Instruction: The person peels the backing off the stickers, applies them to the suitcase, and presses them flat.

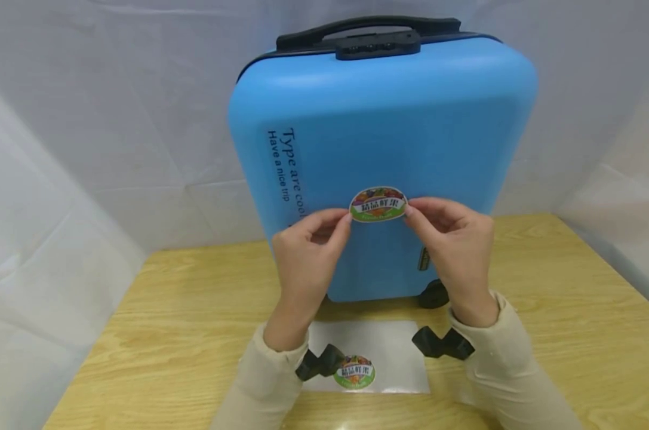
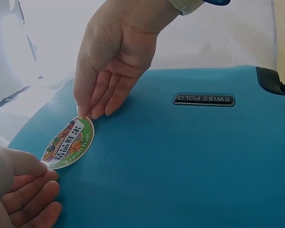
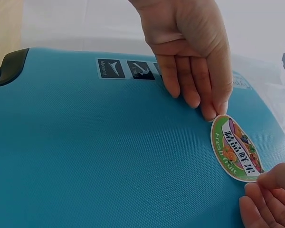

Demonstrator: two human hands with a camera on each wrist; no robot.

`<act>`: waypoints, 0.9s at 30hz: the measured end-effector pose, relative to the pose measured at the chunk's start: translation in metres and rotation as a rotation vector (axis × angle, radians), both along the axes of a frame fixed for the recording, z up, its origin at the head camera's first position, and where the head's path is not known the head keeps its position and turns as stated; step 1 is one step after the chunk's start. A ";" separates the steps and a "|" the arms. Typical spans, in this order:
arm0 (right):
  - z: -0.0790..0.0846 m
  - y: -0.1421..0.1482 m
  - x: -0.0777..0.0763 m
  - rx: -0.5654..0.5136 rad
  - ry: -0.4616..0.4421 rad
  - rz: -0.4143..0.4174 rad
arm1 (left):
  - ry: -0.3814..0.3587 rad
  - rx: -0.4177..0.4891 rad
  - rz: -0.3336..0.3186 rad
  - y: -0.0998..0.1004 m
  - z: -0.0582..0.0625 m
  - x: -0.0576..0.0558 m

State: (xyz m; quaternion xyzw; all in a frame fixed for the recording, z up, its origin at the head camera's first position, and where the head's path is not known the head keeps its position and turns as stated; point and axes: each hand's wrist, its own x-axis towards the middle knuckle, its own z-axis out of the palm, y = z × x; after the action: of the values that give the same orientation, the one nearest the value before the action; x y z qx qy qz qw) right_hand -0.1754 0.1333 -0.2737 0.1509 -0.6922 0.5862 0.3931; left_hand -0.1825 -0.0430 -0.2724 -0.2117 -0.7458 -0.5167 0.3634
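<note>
An oval fruit sticker with a green lower band is stretched between both hands in front of a blue suitcase. My left hand pinches its left end between thumb and forefinger. At the opposite end, my right hand pinches the edge the same way. Seen from the left wrist, the sticker lies close over the ribbed shell, its printed face outward. In the right wrist view, the "Fresh fruit" lettering on the sticker is readable. The suitcase stands upright, its printed words on the left side.
A pale backing sheet lies on the wooden table before the suitcase, bearing a second oval sticker. A black handle tops the suitcase, and a black wheel shows below. White cloth hangs behind.
</note>
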 end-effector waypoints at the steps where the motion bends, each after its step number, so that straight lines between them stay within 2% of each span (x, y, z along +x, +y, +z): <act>1: 0.000 0.000 0.000 0.009 0.003 -0.008 | 0.001 -0.001 0.001 0.000 0.000 0.000; 7: 0.000 0.000 0.000 0.042 0.010 -0.031 | -0.005 -0.003 0.008 -0.001 0.000 -0.001; 27: -0.003 -0.001 -0.004 0.049 0.020 -0.030 | -0.035 -0.003 -0.004 -0.002 0.002 -0.002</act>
State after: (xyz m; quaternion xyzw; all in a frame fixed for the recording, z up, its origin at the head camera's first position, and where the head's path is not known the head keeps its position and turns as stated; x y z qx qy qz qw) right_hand -0.1793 0.1321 -0.2766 0.1562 -0.7045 0.5616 0.4049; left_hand -0.1844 -0.0452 -0.2705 -0.2049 -0.7523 -0.5199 0.3489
